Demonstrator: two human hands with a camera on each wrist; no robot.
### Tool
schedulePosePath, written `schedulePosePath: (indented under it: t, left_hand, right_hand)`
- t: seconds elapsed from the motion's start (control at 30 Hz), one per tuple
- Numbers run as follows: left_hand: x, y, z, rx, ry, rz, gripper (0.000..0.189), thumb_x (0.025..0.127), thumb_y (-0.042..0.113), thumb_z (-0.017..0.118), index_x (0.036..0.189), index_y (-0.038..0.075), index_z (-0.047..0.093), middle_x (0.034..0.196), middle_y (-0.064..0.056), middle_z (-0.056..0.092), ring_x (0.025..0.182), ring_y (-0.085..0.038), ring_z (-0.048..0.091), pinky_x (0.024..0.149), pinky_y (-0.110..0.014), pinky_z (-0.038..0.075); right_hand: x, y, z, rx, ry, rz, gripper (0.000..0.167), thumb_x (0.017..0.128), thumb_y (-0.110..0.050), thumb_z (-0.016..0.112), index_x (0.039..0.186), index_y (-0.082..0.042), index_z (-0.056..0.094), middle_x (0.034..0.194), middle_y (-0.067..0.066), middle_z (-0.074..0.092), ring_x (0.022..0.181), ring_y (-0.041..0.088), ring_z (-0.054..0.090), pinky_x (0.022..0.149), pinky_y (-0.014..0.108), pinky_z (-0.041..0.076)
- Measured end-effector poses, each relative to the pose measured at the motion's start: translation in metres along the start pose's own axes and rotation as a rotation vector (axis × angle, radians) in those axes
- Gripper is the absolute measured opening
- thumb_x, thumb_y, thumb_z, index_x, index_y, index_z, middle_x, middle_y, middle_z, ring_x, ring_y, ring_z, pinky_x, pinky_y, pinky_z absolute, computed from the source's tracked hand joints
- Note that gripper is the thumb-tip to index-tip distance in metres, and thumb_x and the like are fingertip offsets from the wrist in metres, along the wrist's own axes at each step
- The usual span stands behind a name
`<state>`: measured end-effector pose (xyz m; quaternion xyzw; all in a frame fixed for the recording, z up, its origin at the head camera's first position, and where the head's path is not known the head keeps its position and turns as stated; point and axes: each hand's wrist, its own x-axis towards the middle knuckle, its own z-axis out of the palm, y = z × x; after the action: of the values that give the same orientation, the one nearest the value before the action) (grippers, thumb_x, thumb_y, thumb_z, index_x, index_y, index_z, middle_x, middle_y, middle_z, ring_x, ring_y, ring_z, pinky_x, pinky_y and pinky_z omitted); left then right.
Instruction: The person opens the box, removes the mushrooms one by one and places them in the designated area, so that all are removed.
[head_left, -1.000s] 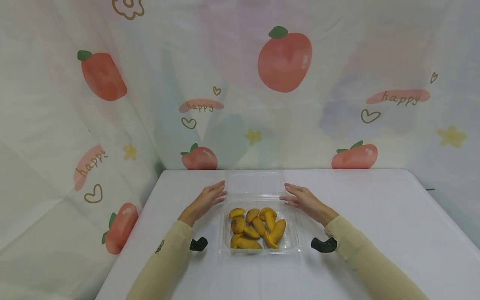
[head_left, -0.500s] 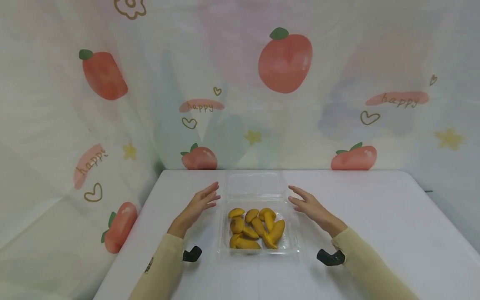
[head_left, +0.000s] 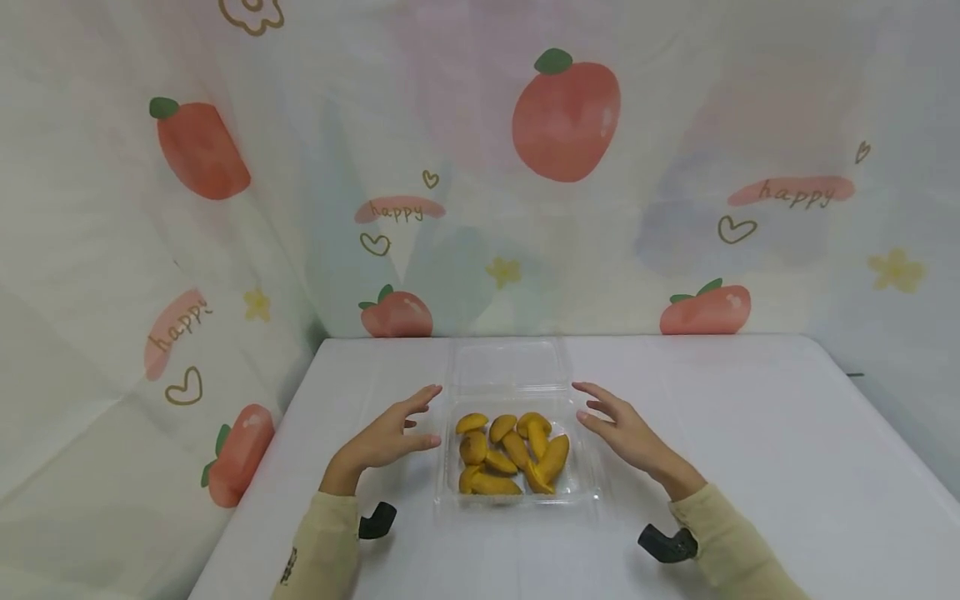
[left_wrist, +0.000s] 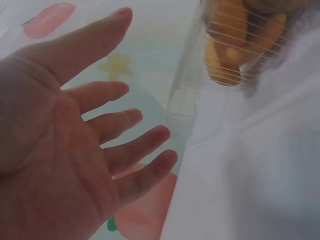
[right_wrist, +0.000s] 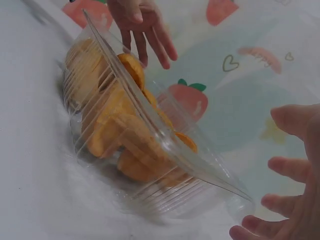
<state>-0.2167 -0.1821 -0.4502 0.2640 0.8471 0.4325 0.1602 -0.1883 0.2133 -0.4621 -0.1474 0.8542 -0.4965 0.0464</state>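
A clear plastic clamshell box (head_left: 585, 493) sits on the white table, its lid (head_left: 508, 365) lying open toward the back. Several orange-yellow crescent pastries (head_left: 512, 455) fill the tray (right_wrist: 165, 200); they also show through the box wall (left_wrist: 235, 55). My left hand (head_left: 390, 432) hovers just left of the tray, fingers spread and relaxed, holding nothing (left_wrist: 95, 135). My right hand (head_left: 621, 427) hovers just right of the tray, fingers apart, also empty (right_wrist: 290, 170). Neither hand touches the box.
The white table (head_left: 750, 433) stretches to both sides of the box. A fruit-printed curtain (head_left: 562, 167) hangs behind and along the left edge. Black wrist camera mounts (head_left: 666, 543) sit under each sleeve.
Both hands have drawn back from beside the open lid toward me and now flank the tray. The box has not moved.
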Motion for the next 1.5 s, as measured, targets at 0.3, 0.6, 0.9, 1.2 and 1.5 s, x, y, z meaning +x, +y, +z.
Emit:
schedulePosePath:
  t: [0.3, 0.6, 0.9, 1.2, 1.5]
  left_hand:
    - [0.001, 0.005, 0.008, 0.021, -0.029, -0.002, 0.085, 0.093, 0.024, 0.074, 0.162, 0.012, 0.026, 0.169, -0.020, 0.016, 0.154, -0.041, 0.026, 0.118, -0.063, 0.034]
    - [0.002, 0.009, 0.015, 0.043, -0.045, -0.034, 0.095, 0.088, 0.023, 0.080, 0.161, 0.006, 0.022, 0.169, -0.018, 0.012, 0.153, -0.041, 0.024, 0.117, -0.064, 0.034]
    - [0.000, 0.009, 0.018, 0.096, -0.066, -0.060, 0.095, 0.087, 0.021, 0.081, 0.160, 0.002, 0.023, 0.169, -0.019, 0.014, 0.156, -0.043, 0.015, 0.120, -0.066, 0.026]
    - [-0.001, 0.007, 0.019, 0.161, -0.076, -0.056, 0.094, 0.086, 0.020, 0.082, 0.159, -0.001, 0.026, 0.169, -0.020, 0.016, 0.155, -0.044, 0.017, 0.121, -0.066, 0.025]
    - [-0.002, 0.007, 0.018, 0.185, -0.083, -0.038, 0.094, 0.086, 0.018, 0.081, 0.158, -0.003, 0.025, 0.170, -0.019, 0.014, 0.155, -0.044, 0.017, 0.122, -0.064, 0.023]
  right_hand:
    - [-0.002, -0.006, 0.009, -0.043, 0.027, -0.080, 0.054, 0.102, -0.020, 0.058, 0.151, -0.001, 0.041, 0.158, 0.027, 0.038, 0.142, 0.055, 0.035, 0.108, 0.066, 0.044]
    - [-0.009, -0.007, 0.010, -0.089, 0.085, -0.133, 0.053, 0.100, -0.019, 0.062, 0.148, -0.005, 0.047, 0.158, 0.027, 0.036, 0.145, 0.050, 0.033, 0.107, 0.071, 0.040]
    - [-0.008, 0.001, 0.014, -0.056, 0.081, -0.266, 0.049, 0.097, -0.012, 0.066, 0.144, -0.009, 0.054, 0.153, 0.020, 0.048, 0.143, 0.005, 0.041, 0.106, 0.071, 0.039]
    - [-0.007, 0.002, 0.022, -0.064, 0.001, -0.284, 0.045, 0.095, -0.008, 0.066, 0.140, -0.012, 0.058, 0.143, 0.016, 0.060, 0.135, -0.008, 0.043, 0.109, 0.073, 0.034]
    - [-0.007, -0.004, 0.029, -0.145, -0.035, -0.292, 0.045, 0.094, -0.010, 0.071, 0.137, -0.005, 0.060, 0.139, 0.013, 0.064, 0.132, 0.023, 0.057, 0.108, 0.064, 0.042]
